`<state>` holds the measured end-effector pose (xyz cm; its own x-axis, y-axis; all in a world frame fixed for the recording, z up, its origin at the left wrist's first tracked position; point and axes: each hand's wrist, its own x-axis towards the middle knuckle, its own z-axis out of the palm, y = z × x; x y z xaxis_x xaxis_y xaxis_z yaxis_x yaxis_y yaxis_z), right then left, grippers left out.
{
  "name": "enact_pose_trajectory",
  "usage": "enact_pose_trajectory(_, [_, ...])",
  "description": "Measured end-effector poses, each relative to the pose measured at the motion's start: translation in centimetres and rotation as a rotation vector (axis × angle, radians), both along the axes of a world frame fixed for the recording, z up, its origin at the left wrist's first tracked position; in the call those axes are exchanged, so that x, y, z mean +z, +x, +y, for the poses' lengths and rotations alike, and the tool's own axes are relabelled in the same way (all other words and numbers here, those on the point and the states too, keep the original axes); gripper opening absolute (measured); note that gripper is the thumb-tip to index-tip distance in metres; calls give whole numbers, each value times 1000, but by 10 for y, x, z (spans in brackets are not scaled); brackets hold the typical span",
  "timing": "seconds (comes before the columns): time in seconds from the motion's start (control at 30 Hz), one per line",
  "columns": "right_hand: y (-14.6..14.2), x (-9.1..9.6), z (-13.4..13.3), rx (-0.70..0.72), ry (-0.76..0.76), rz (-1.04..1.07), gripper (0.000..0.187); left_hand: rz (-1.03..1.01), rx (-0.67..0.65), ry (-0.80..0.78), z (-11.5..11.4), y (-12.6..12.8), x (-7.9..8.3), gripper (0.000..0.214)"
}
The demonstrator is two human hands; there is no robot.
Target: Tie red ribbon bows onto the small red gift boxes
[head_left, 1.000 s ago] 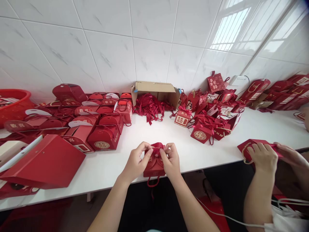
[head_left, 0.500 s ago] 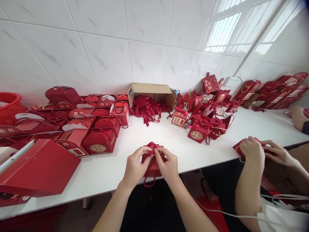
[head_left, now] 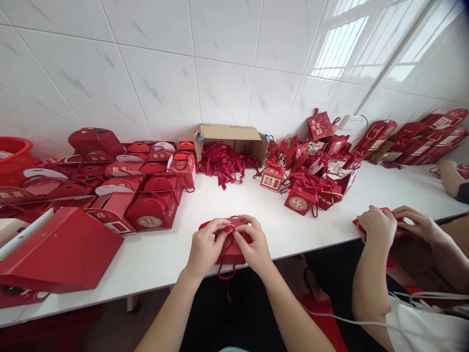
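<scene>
A small red gift box [head_left: 232, 255] stands at the table's front edge before me, a red cord loop hanging from its near side. Over its top, my left hand [head_left: 209, 243] pinches a red ribbon [head_left: 229, 229] between thumb and fingertips. My right hand [head_left: 252, 239] meets it from the other side, thumb and index finger closed on the ribbon too. Ribbon also shows beyond the left fingers. The hands cover much of the box's top, so the exact form of the ribbon there is hidden.
Red gift boxes [head_left: 150, 215] crowd the left side. An open cardboard box [head_left: 230, 132] spills loose red ribbons [head_left: 223, 164] at the back. Ribboned boxes [head_left: 301, 201] cluster to the right. Beside me a co-worker's hands [head_left: 377, 227] hold a red box. An orange-red basin [head_left: 16, 156] stands far left.
My fingers have shifted slightly on the ribbon, and more of it now shows to the left of the box. The co-worker's hands have moved a little.
</scene>
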<state>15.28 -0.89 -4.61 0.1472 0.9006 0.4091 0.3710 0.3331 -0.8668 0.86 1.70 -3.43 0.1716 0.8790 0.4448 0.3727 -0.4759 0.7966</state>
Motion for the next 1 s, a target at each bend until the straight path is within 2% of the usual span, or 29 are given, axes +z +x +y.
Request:
enact_pose_trajectory(0.13, [1,-3,3,114,-82,43,12,-91,-42,-91,5,0,-4,13])
enact_pose_trajectory(0.23, [-1,-5,3,112,-96,111,13,-141,-58,-132,9,2,-4,16])
enact_pose_trajectory(0.33, [-6,-4,1,46,-97,169,14,-135,-23,-62,6,1,0,11])
enact_pose_trajectory(0.43, [-9,-2,-2,14,-111,211,16,-6,-67,30,0,-2,2,8])
enact_pose_trajectory(0.5, [-10,-1,-4,11,-114,214,16,22,-107,37,-1,-4,0,10])
enact_pose_trajectory(0.63, [-5,-1,-9,53,-118,185,18,-73,-124,-1,5,-9,-10,8])
enact_pose_trajectory(0.77, [8,1,-13,69,-88,56,22,-95,-136,-7,11,-14,-15,8])
enact_pose_trajectory(0.9, [20,7,-10,130,-30,-197,35,-43,-194,-3,10,-20,-7,10])
enact_pose_trajectory(1.0, [27,11,-5,155,32,-360,25,-18,-236,12,9,-22,-1,11])
